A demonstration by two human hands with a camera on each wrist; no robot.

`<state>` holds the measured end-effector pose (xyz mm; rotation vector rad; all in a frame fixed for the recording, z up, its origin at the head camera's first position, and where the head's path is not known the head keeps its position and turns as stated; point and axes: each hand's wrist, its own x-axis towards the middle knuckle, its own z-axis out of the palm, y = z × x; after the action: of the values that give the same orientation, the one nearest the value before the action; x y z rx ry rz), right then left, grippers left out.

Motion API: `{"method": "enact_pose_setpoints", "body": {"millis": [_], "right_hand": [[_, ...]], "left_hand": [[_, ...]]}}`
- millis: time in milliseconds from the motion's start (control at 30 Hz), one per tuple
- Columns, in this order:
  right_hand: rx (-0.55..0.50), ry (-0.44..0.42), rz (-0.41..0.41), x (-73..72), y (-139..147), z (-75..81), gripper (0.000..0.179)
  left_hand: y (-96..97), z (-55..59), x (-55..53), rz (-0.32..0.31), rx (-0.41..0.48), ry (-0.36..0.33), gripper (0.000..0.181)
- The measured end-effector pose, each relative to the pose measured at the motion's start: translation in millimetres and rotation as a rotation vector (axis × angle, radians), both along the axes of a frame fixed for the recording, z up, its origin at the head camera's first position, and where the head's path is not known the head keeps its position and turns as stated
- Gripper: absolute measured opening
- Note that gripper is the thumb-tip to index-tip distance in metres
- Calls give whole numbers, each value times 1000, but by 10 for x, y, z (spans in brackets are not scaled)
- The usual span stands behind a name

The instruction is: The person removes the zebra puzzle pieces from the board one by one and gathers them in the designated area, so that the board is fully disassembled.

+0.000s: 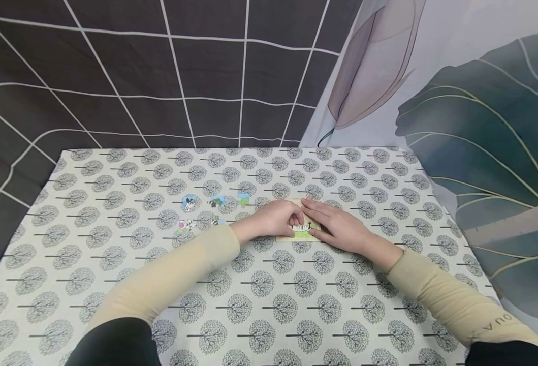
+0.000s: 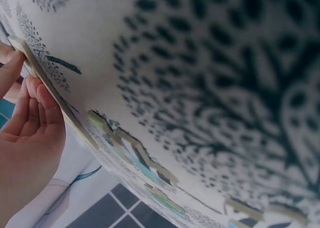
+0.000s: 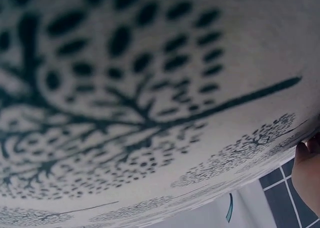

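A small wooden picture puzzle board (image 1: 283, 239) lies on the cloth, with a black-and-white striped animal on green showing between my hands. My left hand (image 1: 275, 217) is over the board's left part, its fingers curled down and thumb low by the striped picture. Whether it pinches a piece, I cannot tell. In the left wrist view, the curled fingers (image 2: 37, 105) are right at the board's edge (image 2: 62, 105). My right hand (image 1: 342, 226) lies over the right part with fingers extended, fingertips at the far edge and thumb by the picture. The right wrist view catches only a bit of hand (image 3: 307, 175).
Left of the board, several loose puzzle pieces lie in two rows, among them a blue-topped piece (image 1: 189, 203), a green-and-blue piece (image 1: 243, 200) and a pink-and-green piece (image 1: 185, 225). A tree-print cloth (image 1: 259, 310) covers the table. A dark grid curtain (image 1: 204, 66) hangs behind.
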<state>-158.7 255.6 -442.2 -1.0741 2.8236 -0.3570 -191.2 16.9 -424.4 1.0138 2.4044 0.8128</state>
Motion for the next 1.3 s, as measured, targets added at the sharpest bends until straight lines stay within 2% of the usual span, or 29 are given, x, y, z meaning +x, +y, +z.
{"method": "enact_pose_setpoints", "body": {"millis": [267,600,767,1000,1133,1300], "right_hand": [[-13,-14,-2,-11,-18,16,71],[-25,-17,9,-19,-32,18,70],[-16,-13,10,-12,-14,5,71],[-13,-18,4,7,3,11,69],[-7,-23,2,12,7,12,69],[-7,-31,4,11,3,13,69]], "left_hand": [[-34,-11,-17,12,34,-18,32],[-82,91,-23,41,143,-135,21],[-142,150,-8,83,188,-170,16],[-378,300,16,172,221,-186,12],[-581,361,38,203,220,-184,12],[-864,465,118,259,207,-200,15]]}}
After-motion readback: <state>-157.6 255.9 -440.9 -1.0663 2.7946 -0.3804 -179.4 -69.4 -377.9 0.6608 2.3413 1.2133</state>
